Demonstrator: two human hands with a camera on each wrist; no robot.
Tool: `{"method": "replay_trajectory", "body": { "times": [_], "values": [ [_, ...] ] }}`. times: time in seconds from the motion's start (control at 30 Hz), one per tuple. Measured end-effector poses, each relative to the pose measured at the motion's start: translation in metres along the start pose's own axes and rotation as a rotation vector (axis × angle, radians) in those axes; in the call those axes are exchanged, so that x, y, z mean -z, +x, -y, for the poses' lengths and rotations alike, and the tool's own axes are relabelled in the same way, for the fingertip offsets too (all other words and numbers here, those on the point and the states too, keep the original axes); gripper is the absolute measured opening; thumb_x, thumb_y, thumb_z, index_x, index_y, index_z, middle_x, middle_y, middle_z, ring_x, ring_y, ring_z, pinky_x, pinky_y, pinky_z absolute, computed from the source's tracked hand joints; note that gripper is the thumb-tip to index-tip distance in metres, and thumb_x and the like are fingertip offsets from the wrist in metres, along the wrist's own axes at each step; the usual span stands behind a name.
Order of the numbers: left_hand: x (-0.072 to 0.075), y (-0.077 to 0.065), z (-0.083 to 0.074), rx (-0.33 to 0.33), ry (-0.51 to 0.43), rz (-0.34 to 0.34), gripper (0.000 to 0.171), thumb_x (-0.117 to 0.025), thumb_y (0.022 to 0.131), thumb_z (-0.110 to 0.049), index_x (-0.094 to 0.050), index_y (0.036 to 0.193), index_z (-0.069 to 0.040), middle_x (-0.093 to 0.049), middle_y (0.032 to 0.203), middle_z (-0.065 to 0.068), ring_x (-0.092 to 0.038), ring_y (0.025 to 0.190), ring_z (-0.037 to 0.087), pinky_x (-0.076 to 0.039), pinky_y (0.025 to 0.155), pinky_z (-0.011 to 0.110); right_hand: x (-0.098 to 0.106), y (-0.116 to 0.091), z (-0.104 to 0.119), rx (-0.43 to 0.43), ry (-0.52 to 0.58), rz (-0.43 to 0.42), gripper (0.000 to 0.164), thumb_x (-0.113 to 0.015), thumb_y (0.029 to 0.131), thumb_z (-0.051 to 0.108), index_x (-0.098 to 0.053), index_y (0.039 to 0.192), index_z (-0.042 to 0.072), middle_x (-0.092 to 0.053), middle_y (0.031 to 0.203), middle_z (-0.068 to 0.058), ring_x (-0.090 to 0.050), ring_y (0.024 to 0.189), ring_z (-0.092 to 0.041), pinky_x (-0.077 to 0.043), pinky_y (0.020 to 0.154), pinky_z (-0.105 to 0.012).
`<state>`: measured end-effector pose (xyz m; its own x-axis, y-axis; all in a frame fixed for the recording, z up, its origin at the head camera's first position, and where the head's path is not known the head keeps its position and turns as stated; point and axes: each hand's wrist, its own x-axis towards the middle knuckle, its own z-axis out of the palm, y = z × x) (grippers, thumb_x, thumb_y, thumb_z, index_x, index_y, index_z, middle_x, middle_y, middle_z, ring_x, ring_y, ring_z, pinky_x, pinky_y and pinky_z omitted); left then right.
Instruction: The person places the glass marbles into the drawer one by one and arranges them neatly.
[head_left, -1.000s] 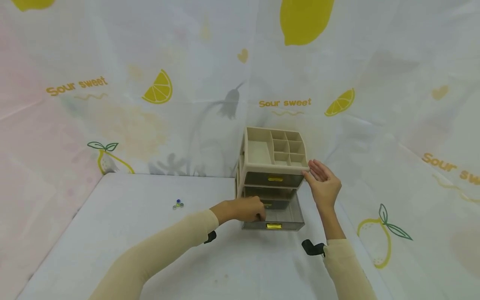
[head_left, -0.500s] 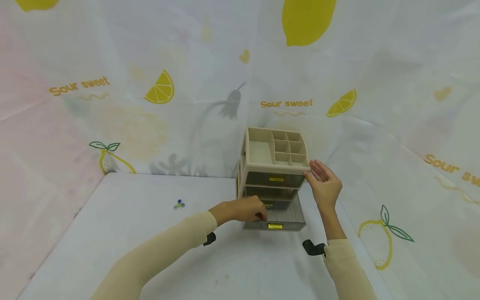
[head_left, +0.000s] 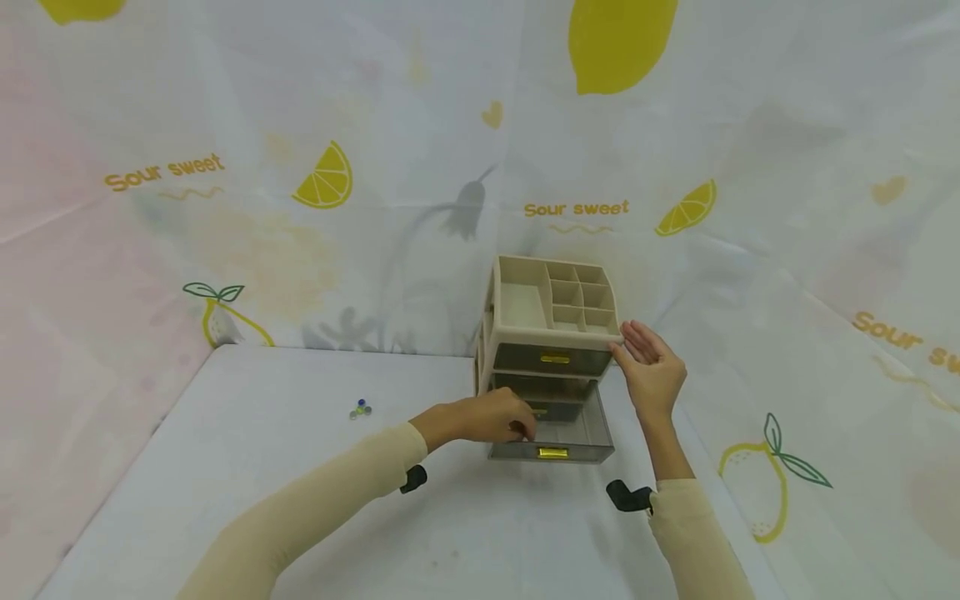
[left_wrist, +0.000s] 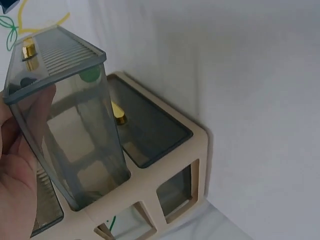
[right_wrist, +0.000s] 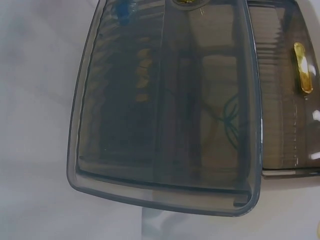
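Observation:
A beige drawer organizer (head_left: 551, 335) stands on the white table with its clear grey bottom drawer (head_left: 551, 452) pulled out. My left hand (head_left: 495, 415) reaches in from the left with fingers bent down behind the drawer front. Whether those fingertips pinch anything, I cannot tell. Through the drawer in the left wrist view show a green round piece (left_wrist: 91, 74) and a dark round piece (left_wrist: 27, 81) close to my fingers. My right hand (head_left: 654, 371) rests at the organizer's front right corner, thumb on the front edge, fingers extended along the side. The right wrist view shows the drawer close up, without the hand.
Several small marbles (head_left: 360, 409) lie together on the table, left of the organizer. Its top has divided compartments (head_left: 581, 296). The upper drawer (head_left: 553, 359) with its gold handle is closed. Lemon-printed cloth (head_left: 405, 150) hangs behind and at the sides.
The whole head view has shifted slightly to the right. My left hand stays in the drawer with only a slight movement, and my right hand keeps its place on the corner.

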<state>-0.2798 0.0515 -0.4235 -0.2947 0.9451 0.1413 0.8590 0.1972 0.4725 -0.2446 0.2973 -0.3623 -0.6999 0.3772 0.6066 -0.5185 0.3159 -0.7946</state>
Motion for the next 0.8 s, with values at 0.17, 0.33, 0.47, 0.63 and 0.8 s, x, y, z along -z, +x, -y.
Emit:
{"method": "replay_trajectory", "body": {
  "times": [0.17, 0.33, 0.47, 0.63, 0.8],
  "values": [
    [0.006, -0.006, 0.000, -0.077, 0.058, -0.038, 0.015, -0.065, 0.092, -0.001, -0.076, 0.096, -0.011, -0.070, 0.095, -0.005, -0.060, 0.086, -0.001, -0.045, 0.075, 0.007, 0.000, 0.002, 0.000, 0.005, -0.010, -0.003, 0.044, -0.078, 0.073, -0.013, -0.063, 0.115, -0.015, -0.063, 0.111, -0.033, -0.068, 0.100, -0.030, -0.053, 0.086, -0.032],
    [0.017, -0.012, -0.004, -0.103, 0.096, -0.044, 0.015, -0.064, 0.092, -0.002, -0.075, 0.099, -0.010, -0.070, 0.098, -0.002, -0.060, 0.088, 0.001, -0.045, 0.075, 0.007, 0.000, 0.003, 0.000, 0.006, -0.003, 0.006, 0.045, -0.078, 0.074, -0.012, -0.063, 0.116, -0.015, -0.064, 0.111, -0.031, -0.067, 0.102, -0.033, -0.052, 0.087, -0.032],
    [0.028, -0.018, -0.003, -0.081, 0.084, -0.076, 0.015, -0.065, 0.091, -0.001, -0.074, 0.100, -0.009, -0.070, 0.101, 0.000, -0.061, 0.090, 0.003, -0.046, 0.077, 0.008, -0.002, 0.004, -0.001, -0.006, 0.006, 0.010, 0.045, -0.078, 0.074, -0.012, -0.062, 0.117, -0.014, -0.064, 0.112, -0.030, -0.066, 0.103, -0.032, -0.052, 0.087, -0.032],
    [0.035, -0.031, 0.008, -0.074, 0.081, -0.177, 0.014, -0.065, 0.090, -0.001, -0.074, 0.098, -0.008, -0.069, 0.098, 0.000, -0.061, 0.087, 0.005, -0.050, 0.076, 0.015, -0.002, 0.002, -0.001, -0.018, 0.004, 0.007, 0.046, -0.078, 0.074, -0.012, -0.061, 0.117, -0.016, -0.064, 0.112, -0.031, -0.067, 0.102, -0.030, -0.052, 0.087, -0.032],
    [0.034, -0.049, 0.025, -0.026, -0.024, -0.267, 0.011, -0.065, 0.091, -0.002, -0.073, 0.099, -0.005, -0.068, 0.096, 0.001, -0.063, 0.087, 0.004, -0.054, 0.078, 0.020, -0.001, 0.001, -0.003, -0.018, 0.001, 0.001, 0.046, -0.078, 0.074, -0.012, -0.062, 0.117, -0.015, -0.064, 0.112, -0.029, -0.067, 0.102, -0.030, -0.052, 0.086, -0.033]
  ]
}}
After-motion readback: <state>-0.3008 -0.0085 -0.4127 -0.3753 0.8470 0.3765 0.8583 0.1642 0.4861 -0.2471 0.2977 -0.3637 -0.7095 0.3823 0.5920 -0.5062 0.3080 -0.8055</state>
